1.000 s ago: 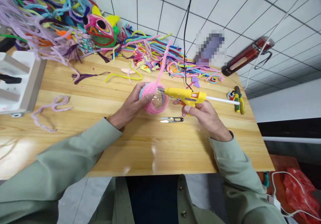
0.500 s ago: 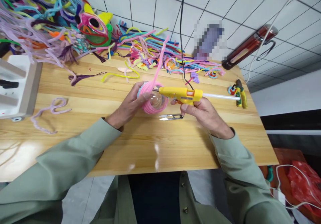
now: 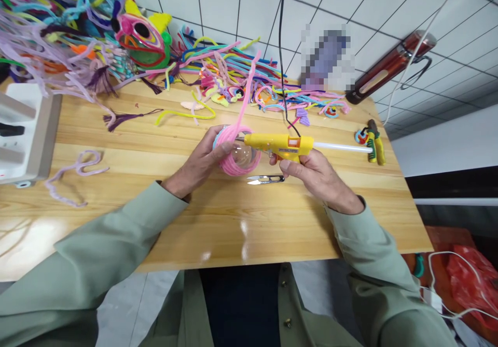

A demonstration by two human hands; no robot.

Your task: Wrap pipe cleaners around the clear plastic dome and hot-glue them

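Observation:
My left hand (image 3: 208, 155) is closed round a clear, rounded container (image 3: 244, 155) wrapped in coils of pink pipe cleaner (image 3: 235, 168), with some light blue at its left side. A free pink length sticks up from the coils toward the back. In my right hand (image 3: 317, 177) is a yellow hot glue gun (image 3: 278, 143), a long white glue stick (image 3: 342, 147) jutting from its rear. The gun's nozzle points left, at the coils near my left thumb; whether it touches them I cannot tell. Just below lie small thread snips (image 3: 266, 179).
Bundles of coloured pipe cleaners (image 3: 229, 59) and a colourful mask-like craft piece (image 3: 143, 36) line the back wall. A black cord (image 3: 280, 51) runs down to the glue gun. Pliers (image 3: 375, 142) and a red thermos (image 3: 389, 69) are at the right, a white power strip (image 3: 23, 134) at the left.
The glue gun has shifted very slightly left against the coils. Both hands keep the same hold, and the view has moved a little.

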